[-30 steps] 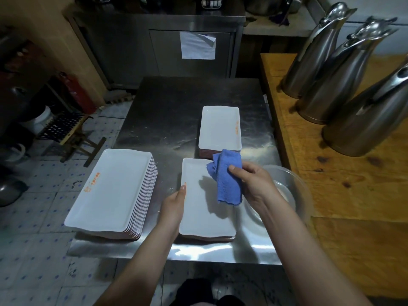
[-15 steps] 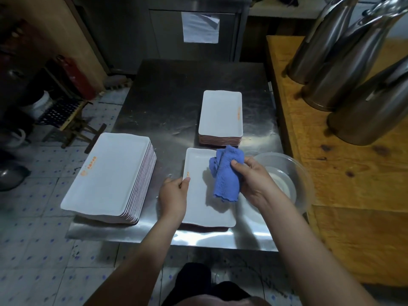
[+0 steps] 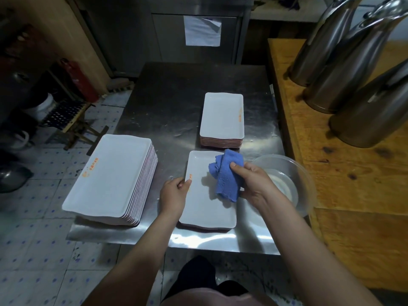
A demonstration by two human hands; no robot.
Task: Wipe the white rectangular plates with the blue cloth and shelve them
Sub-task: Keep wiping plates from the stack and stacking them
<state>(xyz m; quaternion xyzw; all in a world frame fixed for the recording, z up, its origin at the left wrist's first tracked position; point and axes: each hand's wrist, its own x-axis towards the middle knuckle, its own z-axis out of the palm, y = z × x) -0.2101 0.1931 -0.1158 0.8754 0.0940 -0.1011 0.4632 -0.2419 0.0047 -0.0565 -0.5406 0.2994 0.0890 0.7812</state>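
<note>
A white rectangular plate (image 3: 205,208) lies at the near edge of the steel table (image 3: 167,102). My left hand (image 3: 173,194) grips its left rim, thumb on top by the orange print. My right hand (image 3: 254,182) holds a bunched blue cloth (image 3: 227,177) over the plate's right half; whether the cloth touches the plate I cannot tell. A tall stack of large white plates (image 3: 110,175) sits at the table's left edge. A smaller stack of white plates (image 3: 221,117) stands behind the near plate.
A clear plastic bowl (image 3: 287,171) with whitish liquid sits by my right wrist at the table's right edge. Three steel jugs (image 3: 344,69) stand on the wooden counter (image 3: 344,173) to the right. A steel cabinet (image 3: 198,29) is behind the table; tiled floor lies left.
My left hand shifted from resting its fingertips on the plate's left edge to gripping the rim. The right hand with the cloth stayed over the plate's right half.
</note>
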